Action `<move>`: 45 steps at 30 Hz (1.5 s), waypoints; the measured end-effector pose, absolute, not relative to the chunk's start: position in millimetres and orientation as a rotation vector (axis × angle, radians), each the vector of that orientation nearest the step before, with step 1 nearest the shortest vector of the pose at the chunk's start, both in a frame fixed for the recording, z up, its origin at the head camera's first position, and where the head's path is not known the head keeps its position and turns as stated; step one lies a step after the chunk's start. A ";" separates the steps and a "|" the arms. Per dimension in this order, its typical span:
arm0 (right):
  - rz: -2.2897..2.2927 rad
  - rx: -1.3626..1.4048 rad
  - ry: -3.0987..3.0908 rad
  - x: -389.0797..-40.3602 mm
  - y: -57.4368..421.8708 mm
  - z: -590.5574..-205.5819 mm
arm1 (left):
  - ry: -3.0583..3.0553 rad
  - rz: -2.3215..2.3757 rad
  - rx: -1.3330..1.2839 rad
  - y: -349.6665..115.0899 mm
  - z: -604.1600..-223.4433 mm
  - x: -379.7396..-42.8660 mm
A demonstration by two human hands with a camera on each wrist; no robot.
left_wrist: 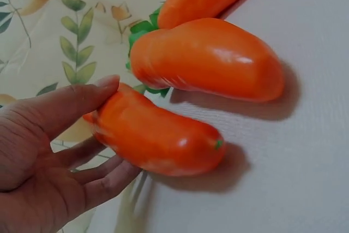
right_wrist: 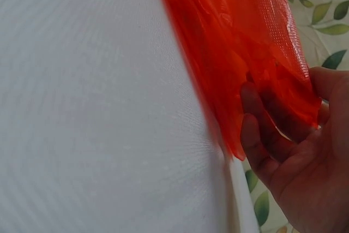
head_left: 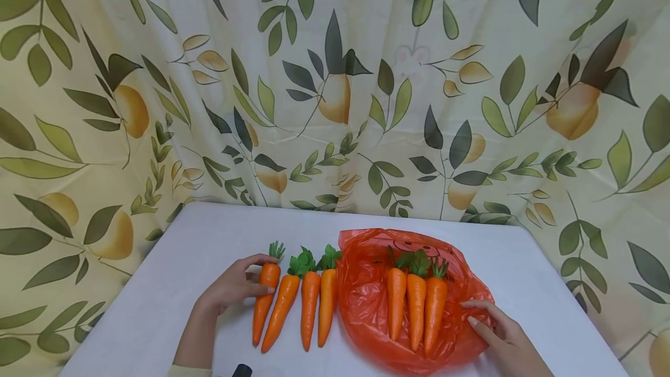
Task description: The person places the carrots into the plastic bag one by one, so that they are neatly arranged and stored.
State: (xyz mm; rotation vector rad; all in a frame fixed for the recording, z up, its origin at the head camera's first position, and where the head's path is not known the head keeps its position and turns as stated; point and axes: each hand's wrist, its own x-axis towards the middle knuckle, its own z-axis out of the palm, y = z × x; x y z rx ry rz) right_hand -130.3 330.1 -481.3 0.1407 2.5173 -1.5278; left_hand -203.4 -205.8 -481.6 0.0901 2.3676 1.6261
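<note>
My left hand (head_left: 238,284) pinches the leftmost orange carrot (head_left: 266,301) near its leafy green top, thumb on one side and fingers on the other. In the left wrist view that carrot (left_wrist: 158,135) points its tip toward the camera. Beside it on the table lie a second carrot (head_left: 281,313), a third (head_left: 310,310) and a fourth (head_left: 327,307), roughly parallel. A red plastic bag (head_left: 366,313) is spread to their right, with three carrots (head_left: 416,310) lying side by side against its film. At the bag's right edge, my right hand (head_left: 505,333) holds the thin film between thumb and fingers.
A white-covered table (head_left: 235,226) carries everything. Behind it hangs a curtain (head_left: 335,150) printed with leaves and fruit. A small black object (head_left: 242,370) shows at the bottom edge of the head view, near my left forearm.
</note>
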 end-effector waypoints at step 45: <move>-1.558 0.151 2.523 -128.2 326.4 -479.1 | 2.391 1.717 0.230 -168.1 -425.7 -206.3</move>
